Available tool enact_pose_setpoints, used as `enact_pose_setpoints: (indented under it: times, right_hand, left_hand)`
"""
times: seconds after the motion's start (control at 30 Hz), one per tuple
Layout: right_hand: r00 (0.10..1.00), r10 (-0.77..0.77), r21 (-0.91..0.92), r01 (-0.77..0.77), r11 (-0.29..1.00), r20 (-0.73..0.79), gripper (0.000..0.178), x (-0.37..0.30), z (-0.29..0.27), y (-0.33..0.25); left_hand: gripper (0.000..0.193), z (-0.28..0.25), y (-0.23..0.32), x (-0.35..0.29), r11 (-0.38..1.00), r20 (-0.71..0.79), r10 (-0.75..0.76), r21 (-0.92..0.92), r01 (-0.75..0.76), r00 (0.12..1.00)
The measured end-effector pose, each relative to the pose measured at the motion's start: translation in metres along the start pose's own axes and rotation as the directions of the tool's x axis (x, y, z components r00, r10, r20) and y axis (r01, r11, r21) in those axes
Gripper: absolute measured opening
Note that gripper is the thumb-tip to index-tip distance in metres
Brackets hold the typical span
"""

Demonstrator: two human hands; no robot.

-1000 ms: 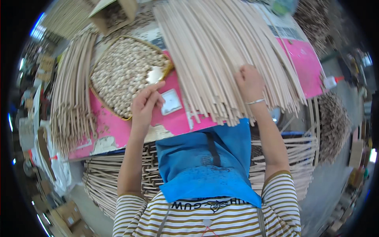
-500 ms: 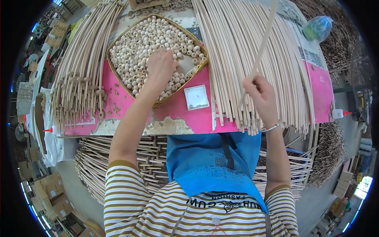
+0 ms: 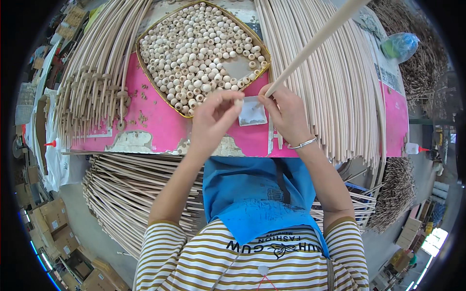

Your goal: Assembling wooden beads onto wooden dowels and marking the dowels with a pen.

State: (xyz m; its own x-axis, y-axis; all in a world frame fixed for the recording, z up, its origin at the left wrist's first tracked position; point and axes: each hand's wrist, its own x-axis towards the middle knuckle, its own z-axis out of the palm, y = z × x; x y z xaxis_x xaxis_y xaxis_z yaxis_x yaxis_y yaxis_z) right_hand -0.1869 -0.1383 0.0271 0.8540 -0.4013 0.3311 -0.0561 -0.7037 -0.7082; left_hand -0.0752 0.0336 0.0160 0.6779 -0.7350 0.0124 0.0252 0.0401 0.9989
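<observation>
Between its thumb and fingers, my left hand (image 3: 213, 119) pinches a small pale wooden bead (image 3: 239, 103), just in front of the bead tray. My right hand (image 3: 287, 114) grips a long wooden rod (image 3: 315, 42) near its lower end; the rod slants up and to the right. That lower end points down over a small white square dish (image 3: 252, 116), which lies between my hands; whether it touches the contents I cannot tell. Beyond my left hand stands a yellow-rimmed tray (image 3: 160, 95) full of round wooden beads with holes (image 3: 194, 53).
A bundle of plain rods (image 3: 335, 97) covers the table's right side. Rods with wooden discs on them (image 3: 92, 87) lie at the left. A bagged bundle (image 3: 400, 47) sits far right, and a red-tipped white bottle (image 3: 415, 148) by the right edge. More rods (image 3: 131, 189) are stacked under the table.
My left hand has come out of the tray toward me with a bead. My right hand has moved left, tilting the rod and bringing its lower end over the white dish.
</observation>
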Motion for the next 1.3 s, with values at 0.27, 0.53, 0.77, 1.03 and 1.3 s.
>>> enact_pose_setpoints:
  times: [0.27, 0.53, 0.77, 1.03, 1.3]
  right_hand:
    - [0.995, 0.068, 0.149, -0.056, 0.987, -0.078, 0.01, -0.005, -0.011, 0.003]
    - [0.974, 0.135, 0.356, -0.063, 0.932, -0.18, 0.011, -0.011, -0.037, -0.003]
    - [0.973, 0.097, 0.494, 0.021, 0.869, -0.212, 0.015, -0.015, -0.054, -0.016]
    - [0.976, 0.106, 0.525, 0.011, 0.851, -0.193, 0.015, -0.02, -0.047, -0.017]
    - [0.984, 0.079, 0.541, 0.02, 0.841, -0.16, 0.013, -0.028, -0.042, -0.016]
  left_hand:
    - [0.021, 0.008, -0.021, -0.03, 0.996, -0.05, -0.017, -0.09, 0.013, 0.999]
    - [0.022, 0.019, -0.026, -0.018, 0.997, -0.088, -0.065, -0.052, 0.06, 0.994]
    - [0.023, 0.029, -0.025, -0.006, 0.996, -0.049, -0.059, -0.066, 0.056, 0.997]
    - [0.028, 0.031, -0.016, -0.01, 0.942, 0.056, -0.119, -0.31, 0.131, 0.991]
    - [0.027, 0.029, -0.013, -0.017, 0.906, 0.098, -0.159, -0.38, 0.185, 0.982]
